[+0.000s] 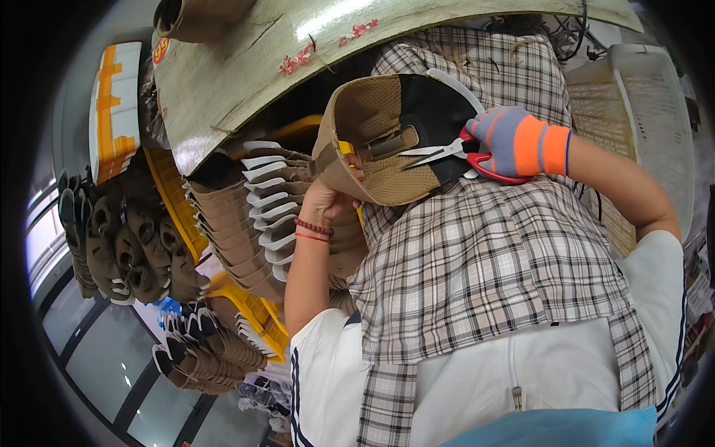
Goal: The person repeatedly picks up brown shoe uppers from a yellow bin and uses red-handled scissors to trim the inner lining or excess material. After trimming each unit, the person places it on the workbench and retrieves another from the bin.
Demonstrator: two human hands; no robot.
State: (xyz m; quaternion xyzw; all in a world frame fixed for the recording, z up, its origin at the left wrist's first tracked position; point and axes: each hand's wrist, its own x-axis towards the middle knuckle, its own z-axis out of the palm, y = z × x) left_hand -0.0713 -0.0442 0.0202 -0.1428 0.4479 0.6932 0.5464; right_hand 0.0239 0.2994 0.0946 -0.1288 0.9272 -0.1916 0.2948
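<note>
My left hand (329,198) grips a brown cap (363,112) by its near left side, with the cap's inside facing up. The crown has a dimpled texture; the lining by the brim is black, and a white strip runs along the brim's edge. Something yellow shows at a left fingertip. My right hand (514,141), in a grey and orange glove, is closed round red-handled scissors (449,150). Their blades are parted and point left over the cap's inside. Whether the tips touch the fabric, I cannot tell.
A worn pale tabletop (246,82) curves across the far side. To the left, stacked brown caps (234,242) stand by yellow crates (179,201), with more caps (134,246) beyond. A taped white box (117,112) is far left; a pale plastic basket (652,112) stands right.
</note>
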